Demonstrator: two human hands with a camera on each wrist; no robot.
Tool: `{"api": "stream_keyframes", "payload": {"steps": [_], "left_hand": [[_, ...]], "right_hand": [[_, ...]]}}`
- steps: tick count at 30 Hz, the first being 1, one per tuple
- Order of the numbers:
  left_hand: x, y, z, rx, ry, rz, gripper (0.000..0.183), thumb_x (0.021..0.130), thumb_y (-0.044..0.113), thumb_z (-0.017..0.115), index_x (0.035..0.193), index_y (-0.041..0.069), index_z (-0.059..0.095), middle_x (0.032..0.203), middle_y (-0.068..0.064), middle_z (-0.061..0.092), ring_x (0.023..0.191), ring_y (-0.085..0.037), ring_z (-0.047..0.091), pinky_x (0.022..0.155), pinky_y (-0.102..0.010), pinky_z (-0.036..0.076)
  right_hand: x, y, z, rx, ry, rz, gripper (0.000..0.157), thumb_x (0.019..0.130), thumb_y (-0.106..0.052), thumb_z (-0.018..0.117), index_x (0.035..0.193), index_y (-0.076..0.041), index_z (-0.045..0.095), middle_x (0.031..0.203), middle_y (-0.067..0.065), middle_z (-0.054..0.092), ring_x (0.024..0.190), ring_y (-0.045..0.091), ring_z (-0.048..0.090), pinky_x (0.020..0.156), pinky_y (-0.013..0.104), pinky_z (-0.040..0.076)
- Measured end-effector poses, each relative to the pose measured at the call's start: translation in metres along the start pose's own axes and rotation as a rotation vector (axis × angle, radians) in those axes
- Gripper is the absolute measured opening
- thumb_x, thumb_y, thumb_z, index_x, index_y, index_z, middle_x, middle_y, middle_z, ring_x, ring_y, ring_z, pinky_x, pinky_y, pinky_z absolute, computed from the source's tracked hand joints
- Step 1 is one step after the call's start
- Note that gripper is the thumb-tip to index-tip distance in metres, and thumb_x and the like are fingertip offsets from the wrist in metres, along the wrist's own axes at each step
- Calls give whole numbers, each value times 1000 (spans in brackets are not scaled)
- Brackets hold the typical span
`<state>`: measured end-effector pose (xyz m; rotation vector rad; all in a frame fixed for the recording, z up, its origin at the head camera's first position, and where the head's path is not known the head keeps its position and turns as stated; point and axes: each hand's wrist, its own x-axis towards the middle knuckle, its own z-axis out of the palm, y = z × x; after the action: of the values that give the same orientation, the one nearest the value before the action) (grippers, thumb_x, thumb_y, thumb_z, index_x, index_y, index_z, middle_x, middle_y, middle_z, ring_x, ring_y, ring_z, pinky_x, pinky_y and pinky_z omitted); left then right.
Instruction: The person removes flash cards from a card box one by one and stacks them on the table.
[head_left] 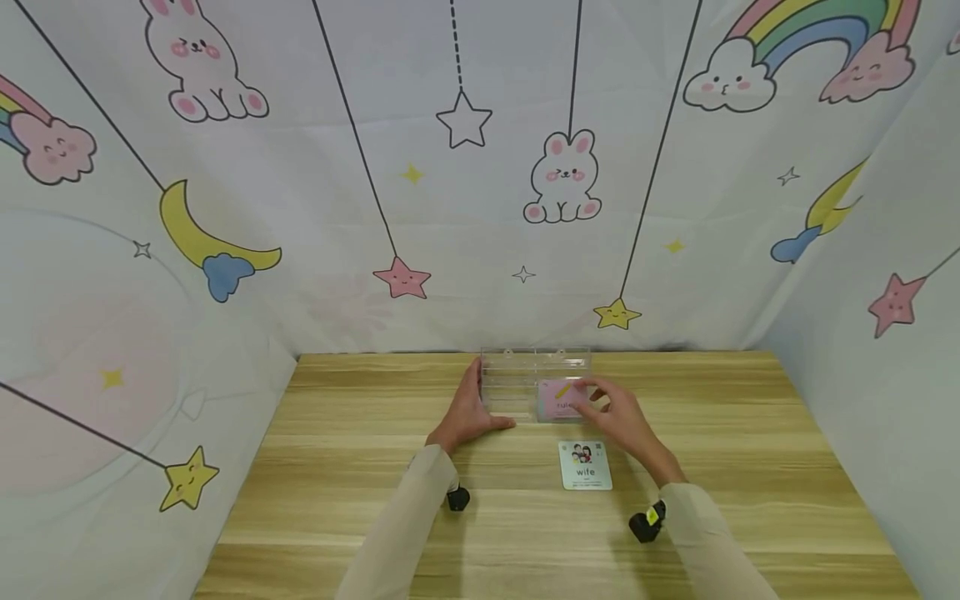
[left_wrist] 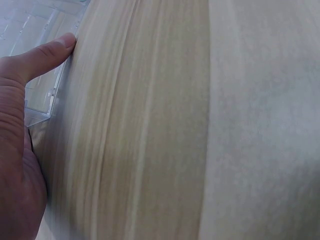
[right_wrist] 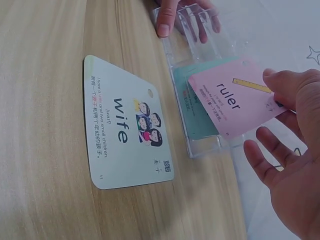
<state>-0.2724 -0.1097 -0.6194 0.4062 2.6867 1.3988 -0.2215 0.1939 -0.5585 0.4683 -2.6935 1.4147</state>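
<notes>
A transparent plastic card holder (head_left: pixel 510 367) with several ridged slots stands near the table's back edge. My left hand (head_left: pixel 467 414) grips its left end, thumb along the front edge and fingers behind. Between thumb and fingers my right hand (head_left: pixel 621 421) pinches a pink flash card (right_wrist: pixel 220 95), printed "ruler" with a yellow ruler. It is tilted over the holder's right compartment, and a green card (right_wrist: pixel 207 125) lies in that compartment, partly hidden behind it. In front of the holder a pale green "wife" card (right_wrist: pixel 120 152) with a family drawing rests face up on the table.
The wood-grain table (head_left: pixel 337 500) ends at a white cloth backdrop (head_left: pixel 465 217) printed with rabbits, stars and clouds. Cloth also hangs on both sides. Small black cameras sit at both wrists, below the cuffs of the beige sleeves (head_left: pixel 397 525).
</notes>
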Motion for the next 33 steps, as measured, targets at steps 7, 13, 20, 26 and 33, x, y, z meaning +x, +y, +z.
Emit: {"api": "stream_keyframes", "payload": {"steps": [7, 13, 20, 26, 33], "left_hand": [[0, -1, 1, -3, 5, 2, 139, 66, 34, 101, 166, 11, 7, 168, -14, 23, 153, -30, 29, 122, -39, 28], [-1, 1, 0, 1, 6, -1, 138, 67, 36, 100, 166, 11, 7, 168, -14, 22, 152, -30, 29, 123, -39, 28], [-1, 0, 1, 1, 5, 3, 139, 67, 36, 101, 166, 11, 6, 168, -13, 22, 153, -28, 28, 123, -39, 28], [-1, -1, 1, -2, 3, 12, 139, 67, 37, 101, 166, 11, 6, 168, -13, 23, 153, -28, 28, 123, -39, 28], [0, -2, 1, -9, 13, 19, 139, 65, 34, 102, 165, 9, 9, 167, -15, 24, 152, -30, 30, 122, -39, 28]], "right_hand": [[-1, -3, -3, 41, 42, 3, 37, 93, -11, 79, 128, -4, 68, 126, 14, 68, 104, 30, 65, 81, 34, 59], [-4, -6, -9, 88, 57, 38, 39, 91, -6, 80, 128, -4, 67, 130, 16, 66, 101, 32, 71, 80, 33, 61], [-11, -9, -13, 157, 20, 82, 44, 90, 1, 79, 131, -4, 64, 135, 18, 60, 95, 30, 72, 76, 26, 60], [-23, -8, -17, 181, -23, 102, 45, 89, 1, 80, 132, -5, 64, 135, 20, 58, 89, 26, 71, 70, 26, 59], [-41, -6, -17, 191, -72, 162, 43, 90, -4, 81, 130, -6, 64, 134, 18, 59, 85, 22, 68, 66, 25, 57]]}}
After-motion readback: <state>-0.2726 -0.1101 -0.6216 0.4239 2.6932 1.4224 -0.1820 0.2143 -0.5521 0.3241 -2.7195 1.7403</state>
